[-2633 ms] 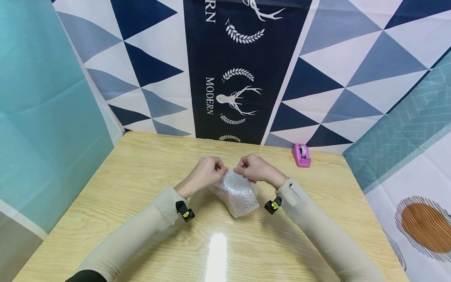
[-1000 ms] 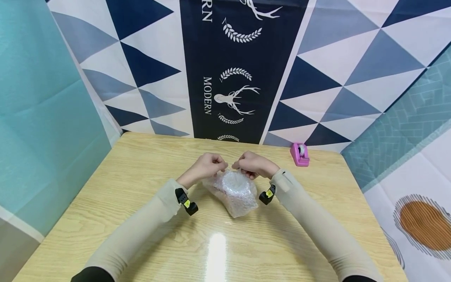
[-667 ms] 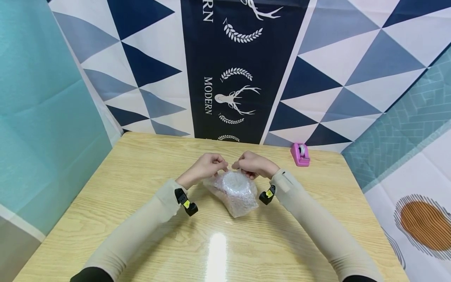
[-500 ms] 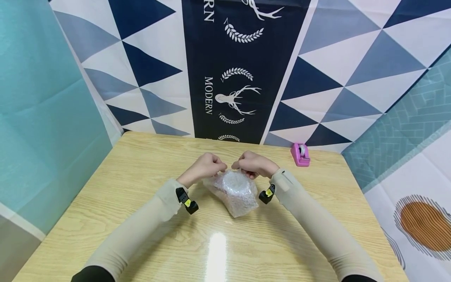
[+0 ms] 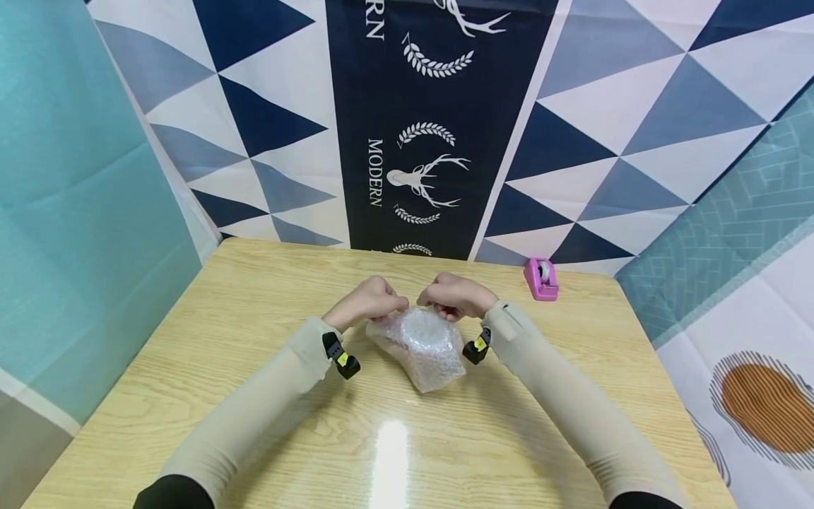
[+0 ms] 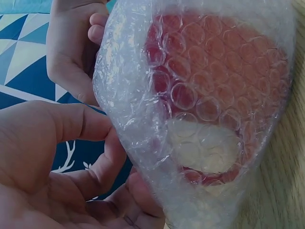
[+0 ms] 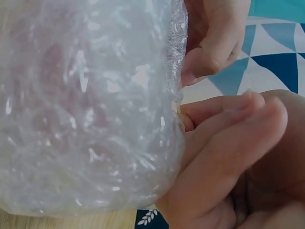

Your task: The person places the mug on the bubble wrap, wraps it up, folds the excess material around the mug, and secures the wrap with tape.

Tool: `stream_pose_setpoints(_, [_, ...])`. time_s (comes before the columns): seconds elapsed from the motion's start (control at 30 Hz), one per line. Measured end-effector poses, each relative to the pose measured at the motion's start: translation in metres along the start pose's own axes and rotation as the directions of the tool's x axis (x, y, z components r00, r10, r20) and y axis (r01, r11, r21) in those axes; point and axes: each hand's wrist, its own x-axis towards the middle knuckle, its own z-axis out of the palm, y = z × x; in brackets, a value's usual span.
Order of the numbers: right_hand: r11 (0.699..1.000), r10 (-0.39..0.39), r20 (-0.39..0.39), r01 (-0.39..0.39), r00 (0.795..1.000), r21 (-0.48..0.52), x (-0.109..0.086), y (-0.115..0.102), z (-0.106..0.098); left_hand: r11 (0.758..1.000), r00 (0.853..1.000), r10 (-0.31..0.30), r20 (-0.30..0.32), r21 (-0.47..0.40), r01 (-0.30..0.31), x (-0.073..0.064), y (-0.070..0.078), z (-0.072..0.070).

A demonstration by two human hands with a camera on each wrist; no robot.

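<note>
A bundle of clear bubble wrap (image 5: 427, 346) sits on the wooden table in the head view, with a round pale patch facing up. Through the bubbles in the left wrist view a pinkish-red thing (image 6: 214, 62) shows, with a pale oval near one end; its kind is unclear. At the bundle's far edge my left hand (image 5: 372, 298) pinches the wrap between thumb and finger. Just across from it my right hand (image 5: 459, 295) grips the same edge with curled fingers. In the right wrist view, the wrap partly hides the contact of those fingertips.
A pink tape dispenser (image 5: 542, 280) holding a roll of tape stands at the back right of the table (image 5: 280, 283). Patterned cloth hangs along the back edge and both sides. A bright light reflection lies on the front of the tabletop.
The bundle has stayed almost in place. Both hands have shifted slightly along its far edge. My left wrist has turned a little and its fingers have curled lower over the wrap.
</note>
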Motion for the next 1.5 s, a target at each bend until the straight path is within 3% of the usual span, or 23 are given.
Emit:
stream_pose_setpoints(0.3, [0.998, 0.038, -0.007, -0.038, 0.999, 0.045, -0.001, -0.004, 0.002, 0.995, 0.996, -0.022, 0.084, -0.091, 0.029, 0.004, -0.002, -0.005])
stream_pose_setpoints(0.53, [0.998, 0.033, 0.038, -0.035, 0.999, 0.056, -0.002, -0.005, -0.001, 0.981, 0.990, -0.044, 0.134, -0.180, 0.068, 0.003, -0.001, -0.007])
stream_pose_setpoints(1.03, [0.999, 0.006, -0.036, -0.005, 0.999, 0.035, -0.001, -0.002, 0.003, 0.998, 0.991, -0.033, 0.127, -0.043, 0.039, 0.006, 0.002, -0.004])
stream_pose_setpoints(1.17, [0.999, -0.005, -0.043, 0.007, 0.999, 0.034, 0.000, -0.001, 0.004, 0.997, 0.987, 0.000, 0.163, -0.073, 0.012, 0.008, -0.004, -0.005])
stream_pose_setpoints(1.5, [0.999, 0.008, -0.047, -0.006, 0.999, 0.042, 0.001, 0.001, 0.004, 0.985, 0.964, 0.006, 0.266, -0.167, 0.040, 0.012, -0.009, -0.010])
